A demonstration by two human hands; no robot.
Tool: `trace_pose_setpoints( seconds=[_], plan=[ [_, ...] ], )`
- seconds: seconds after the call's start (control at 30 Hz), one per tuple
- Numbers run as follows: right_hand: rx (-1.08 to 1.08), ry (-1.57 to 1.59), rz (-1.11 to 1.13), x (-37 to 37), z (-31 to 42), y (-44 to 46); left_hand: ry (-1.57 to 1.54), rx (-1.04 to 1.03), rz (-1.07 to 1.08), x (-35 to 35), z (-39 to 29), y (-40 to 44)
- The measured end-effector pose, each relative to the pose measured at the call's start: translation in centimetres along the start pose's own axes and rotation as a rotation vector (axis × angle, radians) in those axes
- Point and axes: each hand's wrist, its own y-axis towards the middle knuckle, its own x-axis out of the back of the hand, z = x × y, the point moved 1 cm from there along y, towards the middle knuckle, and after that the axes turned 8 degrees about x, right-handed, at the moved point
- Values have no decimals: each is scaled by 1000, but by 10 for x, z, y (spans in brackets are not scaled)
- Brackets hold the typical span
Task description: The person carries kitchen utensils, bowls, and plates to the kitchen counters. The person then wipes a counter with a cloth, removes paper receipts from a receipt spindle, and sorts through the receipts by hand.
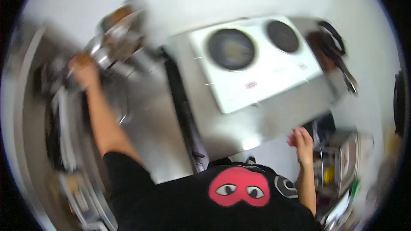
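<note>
My left hand (85, 72) reaches out to the far left, among a blurred cluster of metal containers (122, 34), some with brownish contents. A small amber-brown thing (82, 57) shows right at its fingertips. Motion smears the fingers, so their grip on it cannot be made out. My right hand (302, 142) hangs in front of the counter's edge with loosely bent fingers, and nothing shows in it. Nearest to it on the counter is a white two-plate electric hob (274, 77) with two dark round plates.
A steel counter (150, 124) runs under the hob, with a long black strip (180, 98) to the hob's left. Dark-handled utensils (336, 53) lie at the hob's right. A rack (342, 158) with assorted items stands at lower right. Trays (81, 201) line the lower left.
</note>
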Motion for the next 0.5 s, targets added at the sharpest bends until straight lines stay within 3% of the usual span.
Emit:
trace_pose_setpoints(
  seconds=[0.03,0.07,0.1,0.17,0.23,0.3,0.37,0.5],
  plan=[
    [0,0,-6,0,2,-4,50,-232,-171,-32,26,9],
    [-15,-7,-35,2,5,-9,-288,12,-67,-3,9,0],
    [-26,-9,-41,3,5,-12,-12,127,31,10,-9,-2],
    [-57,-4,-80,13,-2,-22,56,24,50,-14,27,13],
    [-82,-3,-108,21,-10,-33,202,20,272,-40,63,30],
    [-89,-3,-130,31,-19,-41,294,-120,377,-62,95,36],
    [-51,-8,-154,41,-32,-49,723,44,529,-4,-1,7],
    [-49,-87,-217,63,-53,-68,422,-30,233,-22,68,84]
  ],
)
